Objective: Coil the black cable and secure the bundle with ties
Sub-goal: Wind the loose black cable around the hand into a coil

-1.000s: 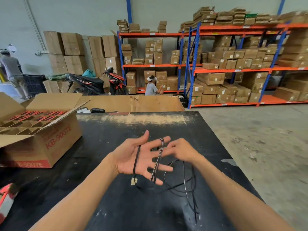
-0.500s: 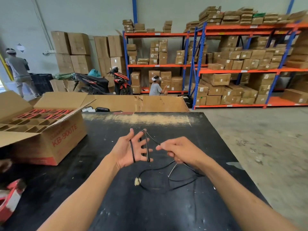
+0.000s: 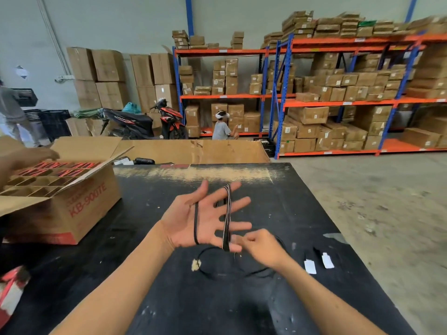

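Winding cable (image 3: 227, 221) around the spread left hand (image 3: 193, 221) over a black table (image 3: 154, 298).

Fingers of the left hand are splaying wide, palm up, with cable strands running across the palm and between the fingers; the right hand (image 3: 260, 247) is pinching the cable by the left fingertips, and slack is lying looped on the table just beneath both hands. Two white-tagged ties (image 3: 318, 262) are lying on the table to the right of the right hand. An open carton (image 3: 72, 209) at the left is showing red print reading "KB-900TE" on its side; its cardboard dividers are holding red packs in the far cells, while the near cells are looking bare. Another person's hand (image 3: 26, 158) is reaching over it.
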`<state>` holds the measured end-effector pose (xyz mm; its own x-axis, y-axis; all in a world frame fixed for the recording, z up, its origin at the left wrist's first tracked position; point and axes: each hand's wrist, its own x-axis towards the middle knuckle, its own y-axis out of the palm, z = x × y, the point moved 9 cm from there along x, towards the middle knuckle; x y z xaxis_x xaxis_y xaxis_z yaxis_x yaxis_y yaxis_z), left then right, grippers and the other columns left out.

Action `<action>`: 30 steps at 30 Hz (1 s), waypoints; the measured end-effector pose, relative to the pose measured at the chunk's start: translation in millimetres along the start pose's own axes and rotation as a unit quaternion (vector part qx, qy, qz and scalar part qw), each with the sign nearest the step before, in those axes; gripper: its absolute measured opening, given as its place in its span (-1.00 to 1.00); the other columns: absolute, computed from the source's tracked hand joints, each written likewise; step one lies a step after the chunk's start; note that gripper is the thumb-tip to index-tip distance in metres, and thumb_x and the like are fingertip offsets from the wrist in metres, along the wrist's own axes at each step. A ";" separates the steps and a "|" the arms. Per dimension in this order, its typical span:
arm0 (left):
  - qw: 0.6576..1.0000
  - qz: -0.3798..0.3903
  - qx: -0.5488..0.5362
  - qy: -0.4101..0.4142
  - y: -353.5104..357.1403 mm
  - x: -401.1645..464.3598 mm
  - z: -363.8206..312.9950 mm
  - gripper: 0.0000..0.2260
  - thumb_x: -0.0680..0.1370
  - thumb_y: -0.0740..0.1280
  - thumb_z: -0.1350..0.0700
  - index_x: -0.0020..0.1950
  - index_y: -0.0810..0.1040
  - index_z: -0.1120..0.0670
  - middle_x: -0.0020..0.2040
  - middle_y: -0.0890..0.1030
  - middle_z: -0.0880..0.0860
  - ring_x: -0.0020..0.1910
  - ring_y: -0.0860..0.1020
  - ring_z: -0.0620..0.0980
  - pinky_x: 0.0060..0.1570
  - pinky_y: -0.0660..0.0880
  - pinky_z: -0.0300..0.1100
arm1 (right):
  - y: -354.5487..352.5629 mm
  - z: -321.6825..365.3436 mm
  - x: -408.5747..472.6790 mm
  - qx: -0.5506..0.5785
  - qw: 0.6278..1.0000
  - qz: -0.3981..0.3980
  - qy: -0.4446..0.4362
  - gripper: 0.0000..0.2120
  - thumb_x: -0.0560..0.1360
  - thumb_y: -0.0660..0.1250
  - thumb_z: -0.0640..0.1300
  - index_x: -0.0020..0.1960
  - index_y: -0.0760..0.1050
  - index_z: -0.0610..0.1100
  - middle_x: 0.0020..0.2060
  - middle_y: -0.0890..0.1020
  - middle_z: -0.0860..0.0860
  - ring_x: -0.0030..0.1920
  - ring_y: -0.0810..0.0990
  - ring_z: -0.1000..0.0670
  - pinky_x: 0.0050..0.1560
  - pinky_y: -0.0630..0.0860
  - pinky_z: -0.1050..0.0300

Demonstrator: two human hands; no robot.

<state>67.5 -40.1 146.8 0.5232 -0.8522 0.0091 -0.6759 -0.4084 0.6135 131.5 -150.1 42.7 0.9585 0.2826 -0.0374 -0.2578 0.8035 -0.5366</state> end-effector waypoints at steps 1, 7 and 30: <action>0.999 0.013 0.020 -0.044 3.0 0.1 16.2 -0.41 0.60 -0.13 -0.29 0.59 0.06 -0.08 0.62 -0.06 0.07 0.54 -0.10 0.40 0.33 -0.17 0.55 | -14.2 5.8 8.3 -0.048 0.999 -0.015 -0.012 -0.75 0.48 0.44 0.09 -0.37 0.69 0.13 -0.51 0.59 0.10 -0.47 0.48 0.17 -0.32 0.46 0.10; 0.967 -0.072 0.104 -0.222 -59.1 -11.6 80.0 -0.43 0.57 0.00 -0.34 0.53 0.21 -0.17 0.51 0.19 -0.10 0.42 0.22 0.23 0.38 0.03 0.44 | -71.4 80.9 23.5 -0.125 0.989 -0.015 -0.081 -0.52 0.39 0.48 0.30 -0.34 0.68 -0.12 -0.65 0.37 0.11 -0.58 0.31 0.15 -0.47 0.27 0.29; 0.995 -0.075 0.018 0.058 -25.0 -8.2 -31.3 -0.45 0.62 -0.04 -0.27 0.57 0.13 -0.08 0.57 0.07 0.09 0.52 0.06 0.37 0.34 -0.14 0.56 | -2.3 2.0 -0.1 -0.026 0.998 -0.012 -0.049 -0.58 0.57 0.30 0.24 -0.17 0.67 -0.09 -0.57 0.35 0.12 -0.49 0.30 0.14 -0.35 0.29 0.21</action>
<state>96.4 -12.7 156.1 0.6747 -0.7380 0.0113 -0.6021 -0.5414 0.5868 131.8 -151.0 45.6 0.9473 0.3152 0.0570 -0.2257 0.7832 -0.5794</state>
